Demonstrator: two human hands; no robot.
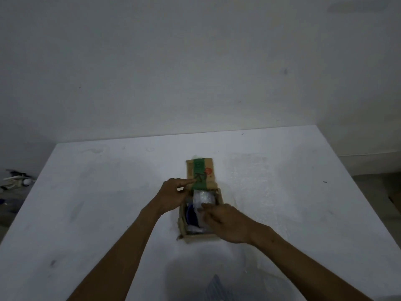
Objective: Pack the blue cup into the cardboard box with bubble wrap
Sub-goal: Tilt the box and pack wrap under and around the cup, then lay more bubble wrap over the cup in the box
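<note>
A small cardboard box [200, 238] sits at the middle of the white table, its lid flap [200, 171] with green tape folded back away from me. Inside lies the blue cup [191, 215], partly covered by clear bubble wrap [202, 197]. My left hand [173, 195] rests on the box's left rim, with the forefinger stretched onto the lid flap. My right hand [227, 222] lies over the box's right side, fingers touching the bubble wrap inside. Much of the cup is hidden by the wrap and my hand.
A sheet of bubble wrap [253, 181] lies flat on the table [97, 203] to the right of the box. More clear wrap [217, 285] shows at the near edge. Some clutter [16, 181] lies on the floor beyond the table's left side.
</note>
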